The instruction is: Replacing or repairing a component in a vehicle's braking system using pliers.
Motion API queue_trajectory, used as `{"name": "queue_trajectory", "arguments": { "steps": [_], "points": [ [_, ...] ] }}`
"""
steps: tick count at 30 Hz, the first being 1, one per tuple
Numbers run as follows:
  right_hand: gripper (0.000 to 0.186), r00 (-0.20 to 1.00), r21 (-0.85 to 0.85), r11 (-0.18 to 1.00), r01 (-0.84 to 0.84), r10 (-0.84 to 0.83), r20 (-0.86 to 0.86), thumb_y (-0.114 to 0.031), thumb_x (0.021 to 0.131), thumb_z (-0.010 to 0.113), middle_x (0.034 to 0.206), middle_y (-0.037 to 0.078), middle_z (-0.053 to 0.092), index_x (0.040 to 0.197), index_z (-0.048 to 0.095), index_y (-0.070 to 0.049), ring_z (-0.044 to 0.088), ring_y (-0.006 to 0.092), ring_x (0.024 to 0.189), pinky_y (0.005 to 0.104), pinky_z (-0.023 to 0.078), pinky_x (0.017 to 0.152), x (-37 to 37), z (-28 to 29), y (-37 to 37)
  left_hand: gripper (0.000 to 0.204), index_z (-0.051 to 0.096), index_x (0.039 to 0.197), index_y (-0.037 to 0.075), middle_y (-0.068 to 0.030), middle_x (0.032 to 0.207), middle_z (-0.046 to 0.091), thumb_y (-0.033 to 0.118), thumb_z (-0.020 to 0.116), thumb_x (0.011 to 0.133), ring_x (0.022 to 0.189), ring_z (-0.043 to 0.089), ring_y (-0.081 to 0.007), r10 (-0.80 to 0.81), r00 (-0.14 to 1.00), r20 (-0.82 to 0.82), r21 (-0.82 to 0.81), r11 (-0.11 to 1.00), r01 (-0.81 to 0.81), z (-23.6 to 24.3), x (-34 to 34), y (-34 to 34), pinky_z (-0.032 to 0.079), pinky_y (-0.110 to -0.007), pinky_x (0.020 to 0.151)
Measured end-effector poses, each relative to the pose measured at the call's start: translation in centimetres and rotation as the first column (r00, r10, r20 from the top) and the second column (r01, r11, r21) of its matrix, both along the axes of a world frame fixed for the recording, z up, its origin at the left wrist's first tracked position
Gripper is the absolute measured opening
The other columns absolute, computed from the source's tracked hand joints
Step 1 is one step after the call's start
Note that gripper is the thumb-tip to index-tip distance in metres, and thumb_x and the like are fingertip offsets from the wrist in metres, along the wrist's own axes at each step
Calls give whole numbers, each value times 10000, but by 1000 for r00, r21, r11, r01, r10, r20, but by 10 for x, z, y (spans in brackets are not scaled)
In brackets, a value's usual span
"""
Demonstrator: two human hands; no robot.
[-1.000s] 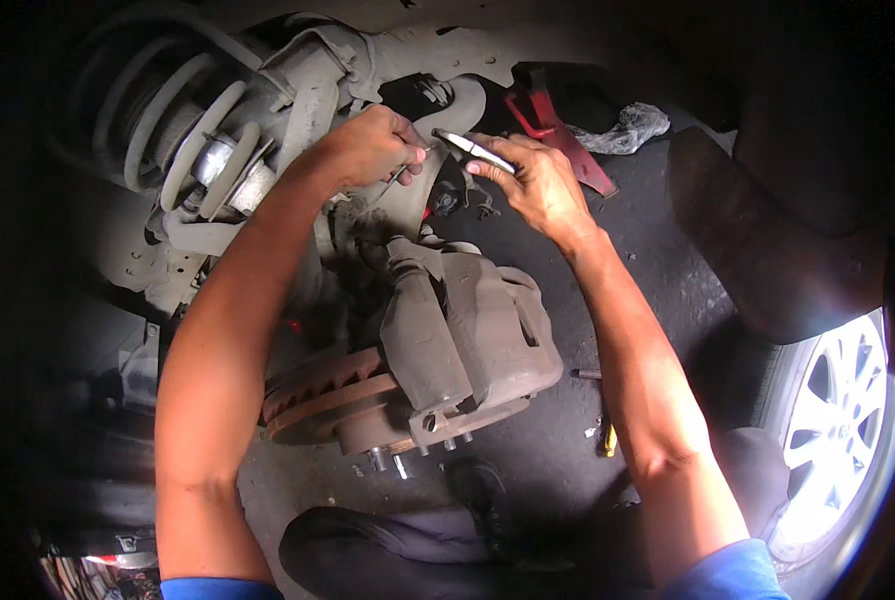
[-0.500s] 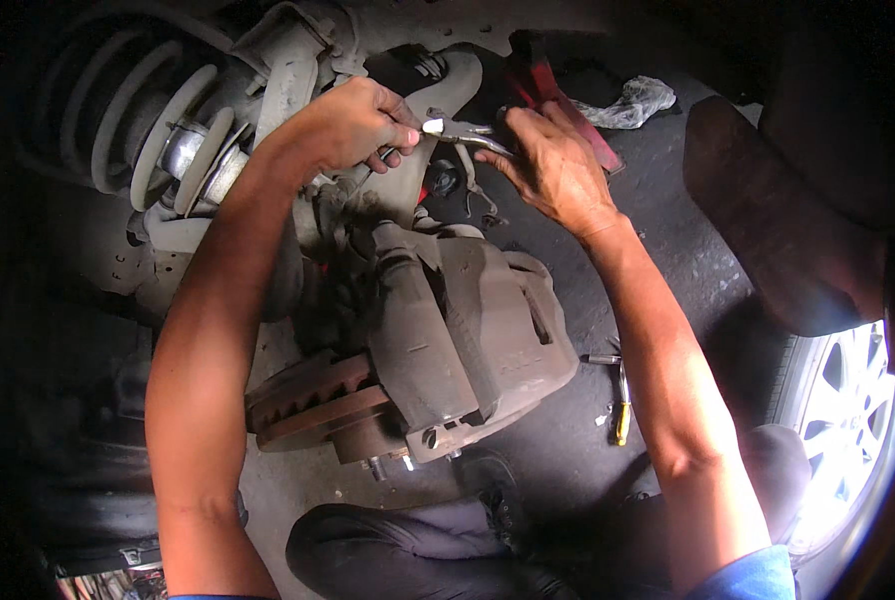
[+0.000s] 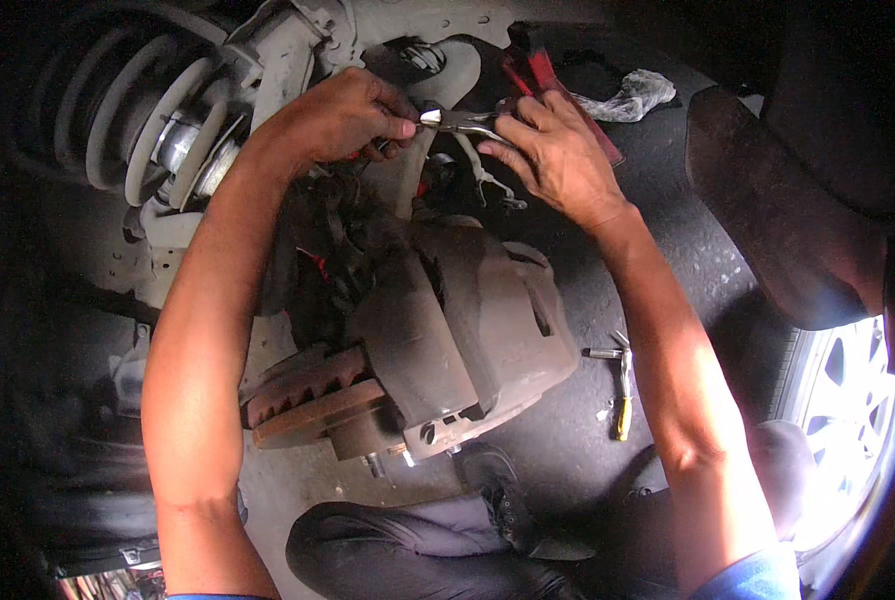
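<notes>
My left hand (image 3: 358,115) is raised above the brake assembly, thumb and fingers pinched together; what they hold is mostly hidden. Right at its thumb tip is a small white piece (image 3: 431,117), which meets the jaws of metal pliers (image 3: 471,124). My right hand (image 3: 563,165) is closed around the handles of those pliers, its fingers curled over them. Below both hands sits a dusty brake caliper (image 3: 503,320) over a rusty brake disc (image 3: 318,412). A thin bracket (image 3: 483,175) hangs just under the pliers.
A coil spring (image 3: 183,90) with its strut stands at upper left. Behind my right hand are a red metal piece (image 3: 593,130) and crumpled clear plastic (image 3: 638,97). A yellow-handled tool (image 3: 623,415) lies on the floor beside my right forearm. A wheel (image 3: 848,430) is at far right.
The pliers have levelled out a little, and my right hand has shifted slightly right and down. My left hand stays pinched in nearly the same place. Shadow now covers more of the brake parts.
</notes>
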State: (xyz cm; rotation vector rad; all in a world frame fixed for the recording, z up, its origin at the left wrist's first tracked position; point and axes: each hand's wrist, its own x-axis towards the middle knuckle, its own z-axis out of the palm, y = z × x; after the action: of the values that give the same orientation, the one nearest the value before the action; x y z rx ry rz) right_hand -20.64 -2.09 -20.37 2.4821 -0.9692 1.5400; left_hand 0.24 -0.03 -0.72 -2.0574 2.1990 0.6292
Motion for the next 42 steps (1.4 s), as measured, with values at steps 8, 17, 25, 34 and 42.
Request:
{"name": "queue_trajectory", "arguments": {
  "steps": [8,17,25,34,42],
  "points": [
    [238,998,-31,998,52,-53,-24,-392,918,740,1057,100,605,991,763,-167,559,319,1099,480,449,947,-7,6,3,343,746,1139,-52,-108,909,759,221,756,930,832,703,-173,-83,996,18,-20,996,83,-1,5,-2,561,-348,804],
    [234,997,-33,998,54,-56,-55,-390,919,740,1053,106,595,962,754,-160,561,322,1090,470,441,926,-9,9,3,291,751,1128,-28,-63,933,749,188,747,933,817,673,-146,-8,994,-113,87,996,18,3,1,1,561,-309,773],
    [218,992,-36,998,58,-62,-108,-376,919,739,1031,105,589,951,728,-161,561,317,1048,461,451,884,-10,14,5,297,734,1193,-14,-52,1015,752,159,720,952,865,666,-132,-13,994,-110,116,993,26,4,2,0,563,-300,778],
    [236,993,-48,998,40,-45,-107,-393,905,748,968,84,571,952,725,-163,563,309,993,456,464,892,-11,14,4,298,734,1201,-12,-62,1020,753,153,717,954,880,671,-140,-2,996,-89,95,995,11,3,1,1,567,-307,793],
    [275,998,-45,999,0,-2,-58,-409,891,758,978,95,583,953,716,-145,583,328,967,479,498,915,-7,14,3,295,736,1185,-23,-70,1025,755,162,723,955,880,675,-148,-5,997,-83,98,995,13,6,3,2,571,-310,798]
  ]
}}
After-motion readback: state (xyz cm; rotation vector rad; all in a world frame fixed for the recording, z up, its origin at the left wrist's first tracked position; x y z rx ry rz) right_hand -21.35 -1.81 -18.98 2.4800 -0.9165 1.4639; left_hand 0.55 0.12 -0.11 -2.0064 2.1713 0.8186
